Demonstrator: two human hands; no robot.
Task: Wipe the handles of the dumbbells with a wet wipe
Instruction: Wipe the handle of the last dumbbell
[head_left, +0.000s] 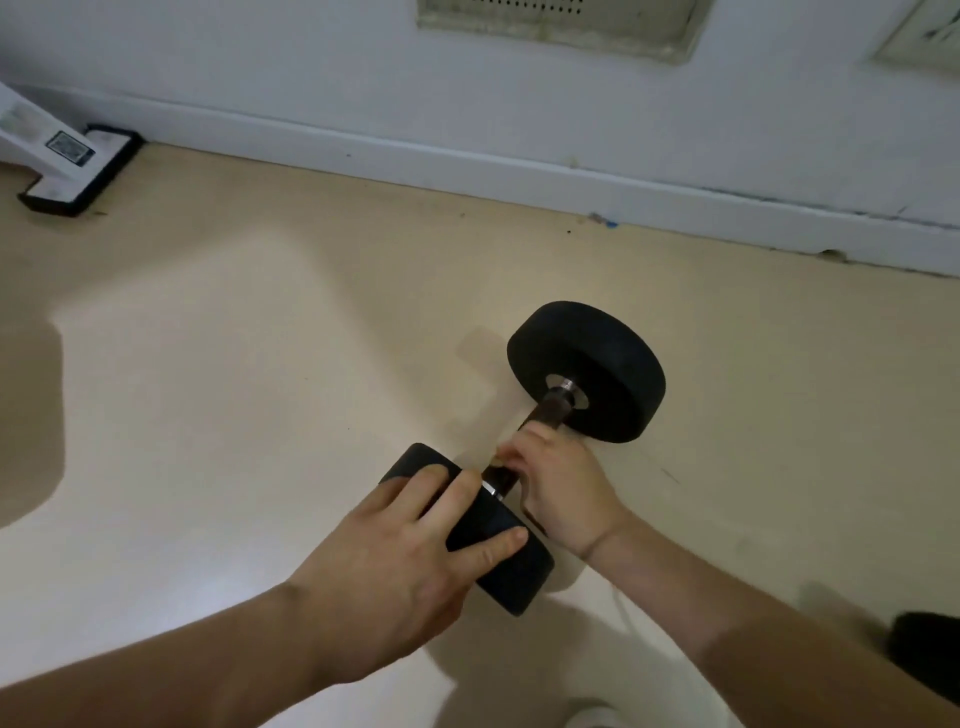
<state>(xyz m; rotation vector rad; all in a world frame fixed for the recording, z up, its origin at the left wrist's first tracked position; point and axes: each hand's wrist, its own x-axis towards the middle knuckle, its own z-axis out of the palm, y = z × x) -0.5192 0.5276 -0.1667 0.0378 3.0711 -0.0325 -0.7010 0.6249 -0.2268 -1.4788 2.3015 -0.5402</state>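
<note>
On floor (208, 364), dumbbell (597, 364): left hand (395, 551) grips near weight (511, 571), right hand (561, 483) curls round handle (548, 410).

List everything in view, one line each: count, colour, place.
dumbbell: one, black weights, dark handle, lying on the floor at centre right
floor: one, beige, across most of the view
wall: one, white, along the top
baseboard: one, white, where the wall meets the floor
vent: one, pale with a stained frame, in the wall at top centre
stand: one, white with black edging, on the floor at top left
dark thing: one, black, cut off at the right edge; cannot tell what it is
left hand: one, fingers over the near weight
right hand: one, fingers curled round the handle
</note>
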